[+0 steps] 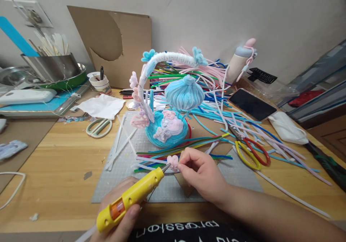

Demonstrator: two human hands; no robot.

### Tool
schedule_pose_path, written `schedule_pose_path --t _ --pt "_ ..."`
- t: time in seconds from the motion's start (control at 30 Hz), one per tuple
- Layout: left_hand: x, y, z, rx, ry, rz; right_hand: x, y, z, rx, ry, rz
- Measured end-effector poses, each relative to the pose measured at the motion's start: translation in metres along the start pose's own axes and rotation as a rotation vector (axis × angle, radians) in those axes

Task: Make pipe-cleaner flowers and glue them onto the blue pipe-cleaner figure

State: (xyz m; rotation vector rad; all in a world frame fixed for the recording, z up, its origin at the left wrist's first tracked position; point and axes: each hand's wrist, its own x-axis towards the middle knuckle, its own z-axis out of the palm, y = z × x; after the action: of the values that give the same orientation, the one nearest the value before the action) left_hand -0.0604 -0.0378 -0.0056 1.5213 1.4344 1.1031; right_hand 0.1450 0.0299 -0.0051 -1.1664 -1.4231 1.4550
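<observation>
Down at the front, my left hand (126, 223) is wrapped round a yellow hot glue gun (140, 187). Its metal nozzle points up and right, at or very near a small pale pink pipe-cleaner flower (172, 161); contact is hard to judge. The flower is pinched between the thumb and fingers of my right hand (204, 175). Just behind stands a fuzzy lamp-like craft piece: a round turquoise base (155, 140), a curved white arm (173, 57) with flowers on it, and a light-blue pleated shade (184, 93) hanging from the arm's end.
A grey cutting mat (108, 184) lies beneath, with loose pipe cleaners (183, 143) across it. Red-and-yellow scissors (250, 155) rest at right, near a phone (252, 104). Pale-handled scissors (98, 128) and a white cloth (101, 106) lie left. Cardboard (135, 44) leans on the wall.
</observation>
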Motion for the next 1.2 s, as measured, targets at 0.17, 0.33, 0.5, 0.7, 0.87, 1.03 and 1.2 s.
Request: schedule_pose_path --t 0.17,0.33,0.5,0.7,0.87,1.03,1.2 --pt "0.002 0.003 0.001 -0.008 -0.031 0.039 0.001 -0.004 0.000 0.085 -0.018 0.071" --pt "0.001 0.000 0.000 0.011 -0.025 0.016 0.002 -0.008 0.001 0.136 0.002 0.128" --pt "0.004 0.005 0.001 0.023 -0.054 0.071 0.002 -0.009 0.001 0.136 0.011 0.131" --pt "0.004 0.008 0.006 0.063 -0.043 0.067 0.002 -0.002 0.001 0.091 0.018 0.083" --pt "0.003 0.005 0.009 0.052 0.012 0.109 0.001 0.005 0.000 0.001 0.003 0.005" --pt "0.005 0.007 0.003 0.036 -0.020 0.084 -0.001 0.004 0.001 -0.069 0.001 -0.023" --pt "0.006 0.007 0.001 0.029 -0.033 0.072 0.000 0.000 0.001 0.040 -0.004 0.033"
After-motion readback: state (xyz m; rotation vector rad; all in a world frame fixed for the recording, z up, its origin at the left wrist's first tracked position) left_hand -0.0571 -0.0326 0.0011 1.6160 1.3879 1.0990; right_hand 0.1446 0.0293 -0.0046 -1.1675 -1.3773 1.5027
